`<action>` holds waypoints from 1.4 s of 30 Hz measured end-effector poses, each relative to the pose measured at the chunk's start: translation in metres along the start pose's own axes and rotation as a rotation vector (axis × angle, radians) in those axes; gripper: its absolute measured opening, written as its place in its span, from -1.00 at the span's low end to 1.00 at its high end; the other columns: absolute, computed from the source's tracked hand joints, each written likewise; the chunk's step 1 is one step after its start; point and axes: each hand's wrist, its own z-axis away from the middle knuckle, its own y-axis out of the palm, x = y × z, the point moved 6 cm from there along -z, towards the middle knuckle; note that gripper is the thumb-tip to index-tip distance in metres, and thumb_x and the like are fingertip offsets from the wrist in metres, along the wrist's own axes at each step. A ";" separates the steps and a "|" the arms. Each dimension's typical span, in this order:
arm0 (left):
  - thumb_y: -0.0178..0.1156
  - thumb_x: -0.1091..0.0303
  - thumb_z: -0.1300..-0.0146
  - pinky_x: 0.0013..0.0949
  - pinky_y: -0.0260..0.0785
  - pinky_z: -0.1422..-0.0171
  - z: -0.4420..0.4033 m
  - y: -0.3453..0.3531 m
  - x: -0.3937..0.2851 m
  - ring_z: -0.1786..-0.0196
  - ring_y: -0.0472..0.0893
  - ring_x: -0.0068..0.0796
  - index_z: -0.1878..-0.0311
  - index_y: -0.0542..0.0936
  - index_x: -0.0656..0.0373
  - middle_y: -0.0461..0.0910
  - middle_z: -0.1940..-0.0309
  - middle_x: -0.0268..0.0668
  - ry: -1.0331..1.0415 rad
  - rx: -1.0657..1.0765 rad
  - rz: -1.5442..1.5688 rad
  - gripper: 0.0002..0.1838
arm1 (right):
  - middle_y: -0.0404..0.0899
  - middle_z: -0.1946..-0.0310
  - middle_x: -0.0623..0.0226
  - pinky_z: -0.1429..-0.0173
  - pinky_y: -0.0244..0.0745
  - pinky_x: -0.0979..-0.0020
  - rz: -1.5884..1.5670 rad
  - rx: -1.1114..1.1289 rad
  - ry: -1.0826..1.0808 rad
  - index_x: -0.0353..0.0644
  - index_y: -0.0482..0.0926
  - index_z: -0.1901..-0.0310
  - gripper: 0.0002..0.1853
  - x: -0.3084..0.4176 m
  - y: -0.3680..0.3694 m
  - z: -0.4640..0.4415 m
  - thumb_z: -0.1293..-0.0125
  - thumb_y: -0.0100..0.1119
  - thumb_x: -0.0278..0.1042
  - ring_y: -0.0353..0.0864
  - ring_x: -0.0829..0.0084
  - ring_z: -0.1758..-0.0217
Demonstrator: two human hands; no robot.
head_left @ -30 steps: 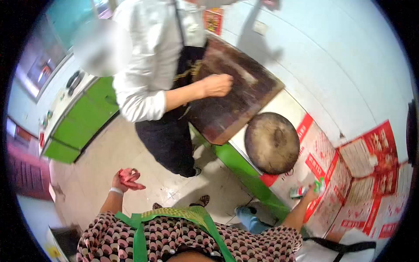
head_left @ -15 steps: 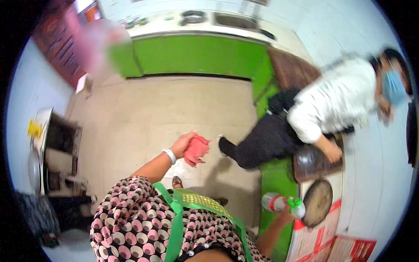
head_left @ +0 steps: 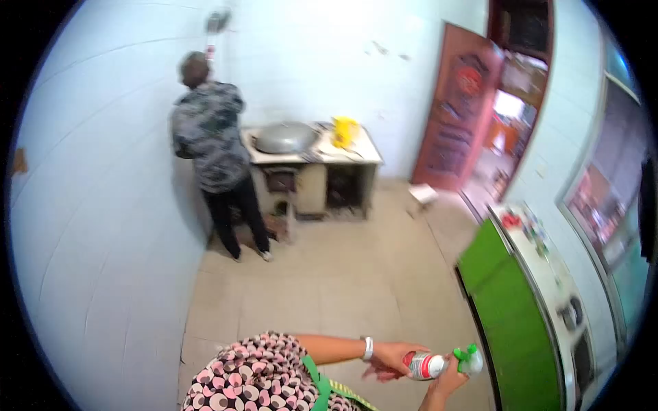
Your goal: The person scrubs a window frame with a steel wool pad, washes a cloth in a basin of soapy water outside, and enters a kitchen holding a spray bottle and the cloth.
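Note:
My left hand [head_left: 395, 356], with a white band at its wrist, is closed with a crumpled pink cloth [head_left: 381, 372] hanging beneath it. Its fingers also touch one end of a bottle with a red and white label [head_left: 425, 366]. Close beside it, my right hand [head_left: 449, 380] grips a clear bottle with a green top [head_left: 473, 362], which looks like a spray head. Both bottles lie tilted between my hands, near the lower right. Whether my right fingers also hold the labelled bottle I cannot tell.
A person [head_left: 212, 137] in a patterned jacket faces the left wall beside a stove counter [head_left: 367, 152] with a large metal lid [head_left: 286, 138] and a yellow jug [head_left: 345, 131]. A red door [head_left: 456, 109] stands ajar. Green cabinets [head_left: 514, 308] line the right. A small white stool [head_left: 423, 194] stands near the door.
My view has swung left, away from the person in white, towards the stove and door. My hands have come together, bringing the pink cloth and the bottles side by side.

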 end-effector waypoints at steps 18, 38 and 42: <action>0.26 0.35 -0.08 -0.35 0.38 -0.11 0.002 -0.164 0.001 -0.02 0.47 -0.39 -0.30 0.08 0.16 0.38 -0.07 -0.18 0.156 -0.693 0.438 -0.24 | 0.44 0.10 0.14 0.15 0.42 0.41 -0.341 1.386 0.166 -0.26 0.41 0.06 -0.57 -0.053 0.233 -0.118 0.01 0.27 -0.48 0.49 0.46 0.30; 0.22 0.17 -0.13 -0.40 0.46 0.22 -0.040 -0.457 0.051 0.19 0.56 -0.46 -0.16 0.25 0.22 0.51 0.23 -0.23 -0.112 -0.994 0.467 -0.40 | 0.49 0.18 0.13 0.36 0.51 0.47 -0.190 1.036 0.076 -0.26 0.40 0.25 -0.83 -0.195 0.434 -0.269 -0.12 0.13 -0.48 0.54 0.46 0.45; 0.21 0.19 -0.12 -0.36 0.47 0.35 -0.047 -0.523 0.078 0.36 0.58 -0.39 0.08 0.43 0.28 0.55 0.37 -0.20 -0.139 -1.097 0.561 -0.60 | 0.50 0.22 0.24 0.40 0.46 0.52 -0.065 0.873 0.058 -0.27 0.40 0.18 -0.79 -0.232 0.425 -0.352 -0.15 0.11 -0.48 0.48 0.54 0.48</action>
